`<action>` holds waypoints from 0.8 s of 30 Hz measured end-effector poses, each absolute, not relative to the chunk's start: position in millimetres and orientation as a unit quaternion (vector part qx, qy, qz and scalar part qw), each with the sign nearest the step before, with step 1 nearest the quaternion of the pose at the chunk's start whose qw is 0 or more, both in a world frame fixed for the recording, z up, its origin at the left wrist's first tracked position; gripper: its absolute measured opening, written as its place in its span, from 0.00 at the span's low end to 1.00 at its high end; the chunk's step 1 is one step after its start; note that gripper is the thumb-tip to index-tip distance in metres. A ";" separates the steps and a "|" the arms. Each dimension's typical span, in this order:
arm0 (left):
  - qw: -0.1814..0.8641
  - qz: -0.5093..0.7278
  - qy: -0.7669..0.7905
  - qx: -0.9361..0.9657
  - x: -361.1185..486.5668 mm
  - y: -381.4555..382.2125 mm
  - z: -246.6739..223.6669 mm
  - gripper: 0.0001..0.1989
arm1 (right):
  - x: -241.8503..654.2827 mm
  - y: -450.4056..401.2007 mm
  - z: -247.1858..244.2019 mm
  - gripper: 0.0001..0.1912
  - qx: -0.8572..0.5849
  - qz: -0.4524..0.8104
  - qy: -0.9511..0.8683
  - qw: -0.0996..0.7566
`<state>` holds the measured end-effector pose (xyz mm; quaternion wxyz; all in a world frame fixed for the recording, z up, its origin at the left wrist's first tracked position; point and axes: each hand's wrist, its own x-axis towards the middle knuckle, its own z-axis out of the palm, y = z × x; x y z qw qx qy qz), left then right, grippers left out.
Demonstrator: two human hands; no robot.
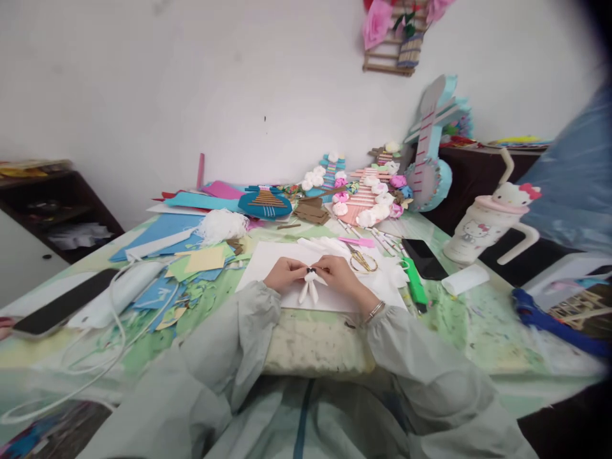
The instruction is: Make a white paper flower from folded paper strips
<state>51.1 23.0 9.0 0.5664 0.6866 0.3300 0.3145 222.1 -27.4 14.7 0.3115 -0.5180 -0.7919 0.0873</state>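
Over a white sheet of paper, my left hand and my right hand meet at a small white doll-like figure. Its upper end has small black parts, and pale limb-like strips hang below. The fingertips of both hands are pinched at its upper end from either side, partly covering it. Just beyond my right hand lie gold-handled scissors and a pink strip-shaped tool. White crumpled paper spreads to the right of that hand.
To the right are a green glue gun or cutter-like tool, a black phone, a white roll and a tumbler. Leftward lie paper scraps, a power strip, its cable and another phone. Paper crafts line the back.
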 end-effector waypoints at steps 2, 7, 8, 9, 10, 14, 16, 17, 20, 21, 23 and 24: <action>0.547 0.326 0.331 0.696 50.3 22.0 7.5 0.15 | 220.3 -30.5 15.1 0.11 -0.513 0.082 -0.792 0.321; 0.470 0.350 0.330 0.740 50.7 18.6 7.6 0.15 | 216.8 -38.5 16.6 0.11 -0.505 0.067 -0.790 0.342; 0.449 0.355 0.331 0.750 51.3 18.7 7.0 0.15 | 216.6 -38.8 15.9 0.11 -0.504 0.067 -0.790 0.343; 0.427 0.360 0.333 0.760 51.9 19.3 6.1 0.15 | 216.6 -38.6 14.8 0.11 -0.504 0.067 -0.789 0.344; 0.402 0.367 0.337 0.768 52.1 20.4 5.2 0.15 | 216.7 -38.3 13.5 0.11 -0.504 0.067 -0.789 0.344; 0.269 0.421 0.374 0.781 42.0 26.7 6.9 0.11 | 218.2 -37.1 7.1 0.12 -0.507 0.074 -0.790 0.336; 0.207 0.445 0.396 0.776 23.9 27.9 13.6 0.12 | 219.7 -37.0 4.5 0.12 -0.510 0.077 -0.791 0.329; 0.178 0.456 0.410 0.769 10.2 27.5 18.1 0.12 | 220.4 -36.9 3.6 0.12 -0.512 0.076 -0.791 0.327; 0.019 0.476 0.471 0.742 -49.7 24.4 32.1 0.16 | 222.2 -35.5 1.6 0.12 -0.516 0.072 -0.790 0.322; -0.064 0.460 0.508 0.725 -74.6 23.8 35.3 0.18 | 222.4 -34.7 1.1 0.12 -0.518 0.070 -0.790 0.321; -0.165 0.430 0.606 0.648 -126.8 25.3 37.8 0.25 | 222.4 -33.0 0.3 0.12 -0.519 0.068 -0.790 0.320; -0.191 0.431 0.665 0.579 -152.1 27.3 36.9 0.28 | 222.2 -32.3 -0.1 0.12 -0.519 0.067 -0.790 0.319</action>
